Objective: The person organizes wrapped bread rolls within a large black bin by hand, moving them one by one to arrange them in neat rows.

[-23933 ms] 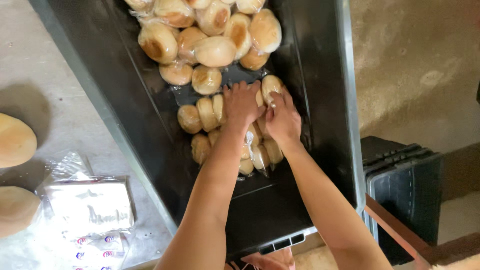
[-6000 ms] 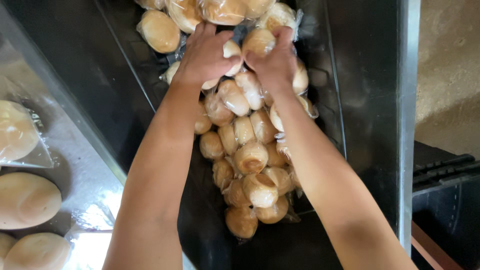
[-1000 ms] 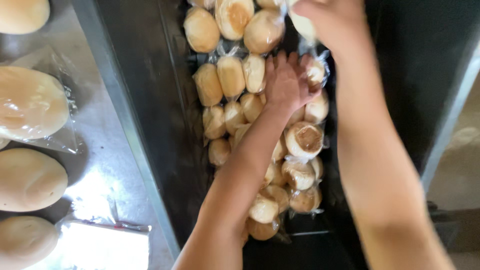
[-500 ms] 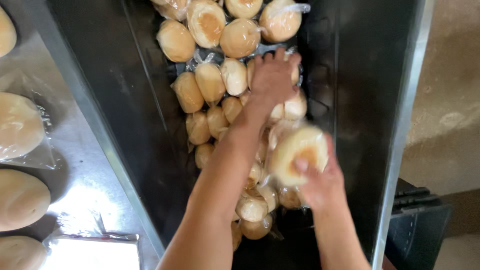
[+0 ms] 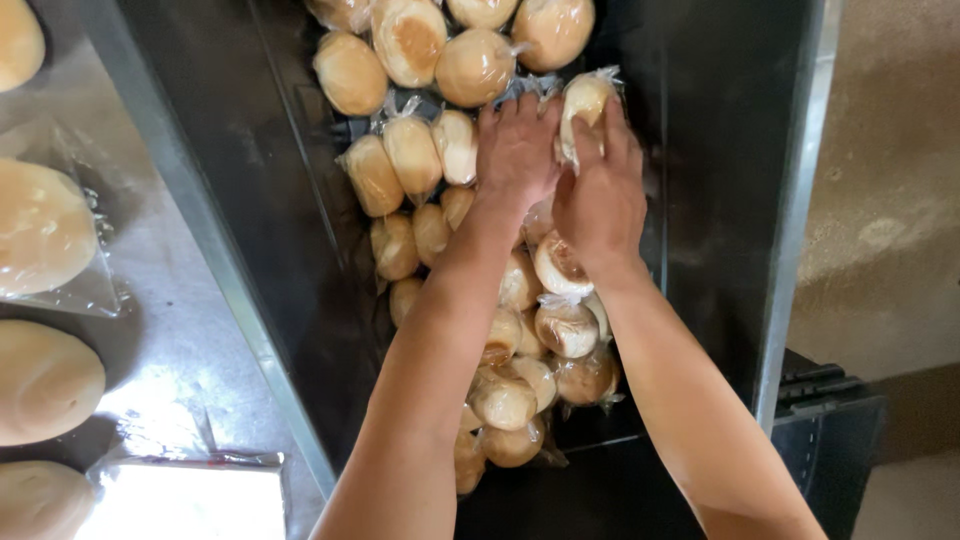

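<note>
Settling a wrapped bun (image 5: 584, 105) at the crate's (image 5: 720, 200) one o'clock: right hand (image 5: 600, 195) curls around it, left hand (image 5: 517, 150) lies flat, empty. Next, likely release gently.

Daylight, fairly bright, seems to come from the left. Strong glare on the metal counter (image 5: 170, 330) at left; the plastic sheet (image 5: 185, 500) at near left is blown out to white. The black crate (image 5: 250, 200) stays dark, its walls showing dull streaky reflections. Wrapped rolls (image 5: 470, 70) at the far end are evenly lit, with small glints on the plastic. Rolls under the forearms sit in shadow. Left hand (image 5: 518, 150) and right hand (image 5: 600, 195) slightly soft. The wall (image 5: 890, 200) at right is dim and hazy.
</note>
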